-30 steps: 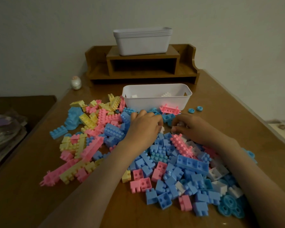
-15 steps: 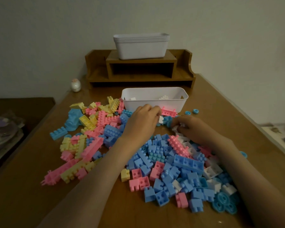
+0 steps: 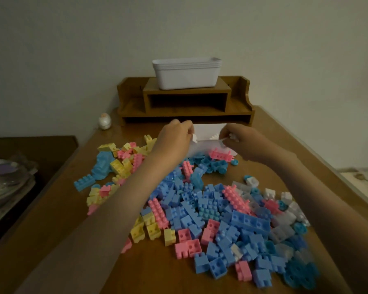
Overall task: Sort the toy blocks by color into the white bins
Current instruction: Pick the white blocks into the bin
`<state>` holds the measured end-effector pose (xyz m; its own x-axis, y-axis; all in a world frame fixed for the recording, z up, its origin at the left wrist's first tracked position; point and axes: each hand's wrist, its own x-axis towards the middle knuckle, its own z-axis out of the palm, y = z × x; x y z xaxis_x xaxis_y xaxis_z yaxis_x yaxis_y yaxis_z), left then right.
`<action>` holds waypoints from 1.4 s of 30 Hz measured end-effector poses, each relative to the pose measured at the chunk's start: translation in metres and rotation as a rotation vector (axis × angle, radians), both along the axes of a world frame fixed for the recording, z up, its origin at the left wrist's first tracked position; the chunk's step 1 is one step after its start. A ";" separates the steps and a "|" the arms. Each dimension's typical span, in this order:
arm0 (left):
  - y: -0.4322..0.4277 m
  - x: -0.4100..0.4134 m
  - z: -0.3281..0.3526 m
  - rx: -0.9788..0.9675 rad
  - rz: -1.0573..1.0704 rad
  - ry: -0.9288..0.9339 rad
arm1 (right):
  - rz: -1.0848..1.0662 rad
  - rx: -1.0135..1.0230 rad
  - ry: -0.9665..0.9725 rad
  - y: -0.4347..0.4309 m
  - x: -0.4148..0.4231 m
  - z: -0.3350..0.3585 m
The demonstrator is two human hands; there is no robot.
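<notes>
Head view: fingers of my left hand (image 3: pixel 174 141) and right hand (image 3: pixel 251 145) pinch white blocks (image 3: pixel 194 138) over the white bin (image 3: pixel 208 130); likely light, stiff plastic, best gripped across flat sides.

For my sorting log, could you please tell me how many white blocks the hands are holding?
2. One white block is pinched by the left hand, a second white block by the right hand, both at the white bin's rim. More may hide in the palms.
</notes>
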<state>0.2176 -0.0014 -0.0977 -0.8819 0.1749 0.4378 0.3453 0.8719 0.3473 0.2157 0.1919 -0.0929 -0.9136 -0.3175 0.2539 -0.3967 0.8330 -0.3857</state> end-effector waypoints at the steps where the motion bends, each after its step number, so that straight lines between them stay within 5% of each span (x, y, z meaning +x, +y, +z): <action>1: -0.001 -0.008 0.003 -0.007 0.024 -0.002 | -0.009 -0.010 0.031 -0.005 -0.007 0.003; 11: 0.000 -0.070 -0.019 -0.113 0.063 -0.304 | -0.093 0.110 -0.046 -0.033 -0.065 -0.017; 15: -0.002 -0.069 -0.026 -0.088 0.064 -0.267 | -0.074 0.101 -0.070 -0.035 -0.065 -0.021; 22: 0.018 -0.012 -0.011 -0.225 -0.168 -0.147 | -0.072 0.073 -0.022 -0.019 -0.031 -0.009; 30: 0.051 0.082 -0.007 -0.262 -0.485 -0.342 | -0.056 0.127 -0.124 0.007 0.033 -0.011; 37: 0.068 0.129 -0.032 -0.277 -0.585 -0.475 | -0.074 0.098 -0.156 0.027 0.092 -0.024; 42: 0.068 0.151 -0.054 -0.481 -0.443 -0.349 | -0.322 0.028 -0.151 0.054 0.135 -0.052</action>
